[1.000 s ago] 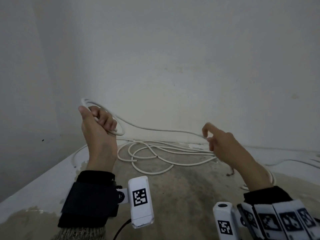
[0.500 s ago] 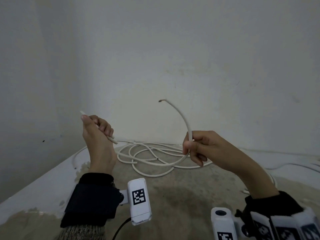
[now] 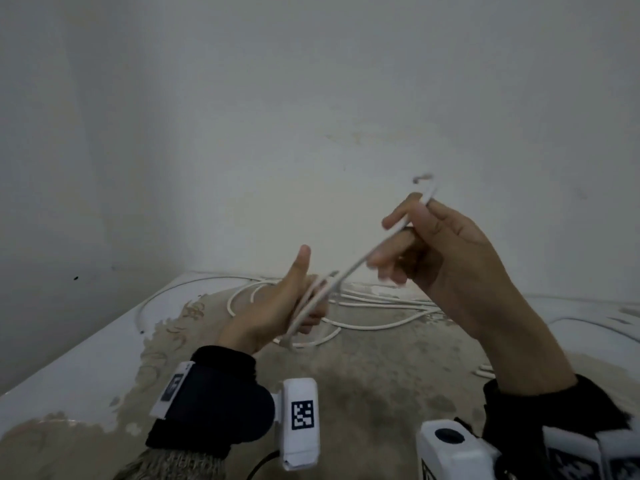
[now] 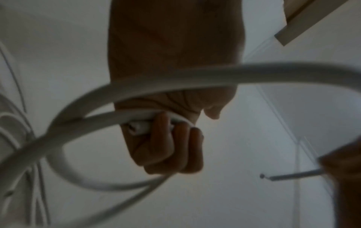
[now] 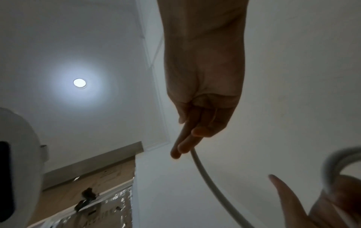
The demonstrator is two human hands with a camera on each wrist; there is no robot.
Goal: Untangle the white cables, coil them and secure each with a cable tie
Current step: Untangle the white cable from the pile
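Note:
In the head view my left hand (image 3: 301, 306) holds a small coil of white cable (image 3: 311, 303) above the table, thumb pointing up. From that coil a straight stretch of cable (image 3: 363, 263) rises to my right hand (image 3: 412, 237), which pinches it between the fingers near its free end (image 3: 424, 178). The left wrist view shows my fingers (image 4: 168, 138) curled round the cable loops (image 4: 82, 123). In the right wrist view the cable (image 5: 205, 177) drops away from my fingers (image 5: 187, 138). A tangle of white cables (image 3: 363, 306) lies on the table behind my hands.
The table (image 3: 69, 375) has a worn brown top and a white rim, and stands in a corner of white walls. More white cable (image 3: 588, 323) lies along the right side. A ceiling lamp (image 5: 79, 82) shows in the right wrist view.
My left hand has moved right towards the middle with cable loops in it. My right hand took hold of the cable near its free end, then rose up and to the right.

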